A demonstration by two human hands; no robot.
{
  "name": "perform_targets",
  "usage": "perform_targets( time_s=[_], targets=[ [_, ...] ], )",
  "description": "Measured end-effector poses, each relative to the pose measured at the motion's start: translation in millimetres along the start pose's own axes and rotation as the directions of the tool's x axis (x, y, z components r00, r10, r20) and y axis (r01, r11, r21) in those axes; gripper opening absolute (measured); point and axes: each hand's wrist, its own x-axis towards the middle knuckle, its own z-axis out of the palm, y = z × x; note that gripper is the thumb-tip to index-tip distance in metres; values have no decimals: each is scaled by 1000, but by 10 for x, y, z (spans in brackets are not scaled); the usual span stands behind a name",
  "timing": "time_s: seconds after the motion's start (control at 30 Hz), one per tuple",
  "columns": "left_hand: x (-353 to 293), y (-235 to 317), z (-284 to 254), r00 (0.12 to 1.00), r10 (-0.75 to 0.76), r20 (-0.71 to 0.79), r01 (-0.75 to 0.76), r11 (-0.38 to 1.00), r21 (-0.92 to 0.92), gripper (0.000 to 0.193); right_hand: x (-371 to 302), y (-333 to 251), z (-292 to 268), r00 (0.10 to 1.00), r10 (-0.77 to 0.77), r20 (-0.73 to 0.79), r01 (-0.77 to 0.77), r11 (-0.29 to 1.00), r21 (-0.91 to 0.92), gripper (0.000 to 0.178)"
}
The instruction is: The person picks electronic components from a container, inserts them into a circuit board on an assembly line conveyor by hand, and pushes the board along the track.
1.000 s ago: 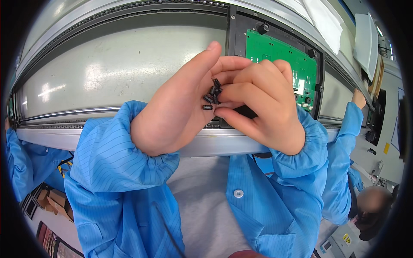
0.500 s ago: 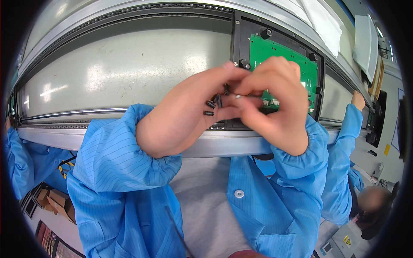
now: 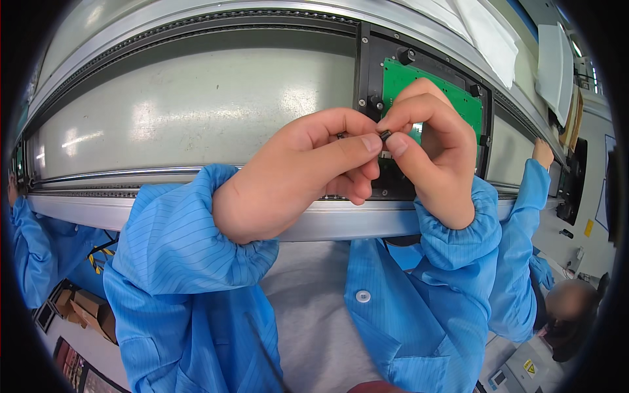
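A small black cylindrical capacitor (image 3: 385, 135) is pinched between the thumb and forefinger of my right hand (image 3: 436, 144). The thumb and forefinger of my left hand (image 3: 304, 157) meet at its other side. My left fingers are curled, and a bit of another black capacitor (image 3: 341, 136) shows between them; the rest of that palm is hidden. Behind my right hand lies a green circuit board (image 3: 466, 106), set in a black carrier frame (image 3: 371, 65). My right hand covers much of the board's near part.
The carrier sits on a conveyor with a metal front rail (image 3: 341, 219) and a chain track (image 3: 196, 33) along the far side. White sheets (image 3: 481, 33) lie beyond the carrier. Co-workers' blue sleeves show at right (image 3: 524, 229) and far left (image 3: 33, 252).
My left hand has turned from an open palm with several capacitors to curled fingers over them. A capacitor now sits between both hands' fingertips.
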Motion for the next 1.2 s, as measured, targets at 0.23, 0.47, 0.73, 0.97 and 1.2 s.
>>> perform_targets(
  time_s=[0.23, 0.47, 0.73, 0.97, 1.2],
  targets=[
    [3, 6, -61, 997, 37, 66, -42, 997, 67, 9, 4, -38, -87, 997, -52, 52, 55, 996, -65, 14],
    [15, 1, -72, 996, 6, 91, -17, 992, 121, 12, -35, -104, -147, 994, -10, 107, 31, 979, -200, 10],
    [18, 64, -41, 999, 28, -23, -26, 996, 82, 22, -46, -74, -491, 983, 120, 139, -24, 837, -547, 9],
    [17, 64, -56, 999, 27, -35, -24, 996, 85, 24, -68, 3, -505, 977, 138, 162, 37, 639, -769, 11],
    [17, 70, -60, 999, 38, -33, -35, 994, 100, 23, -44, 18, -439, 975, 133, 175, 53, 632, -773, 11]
  ],
)
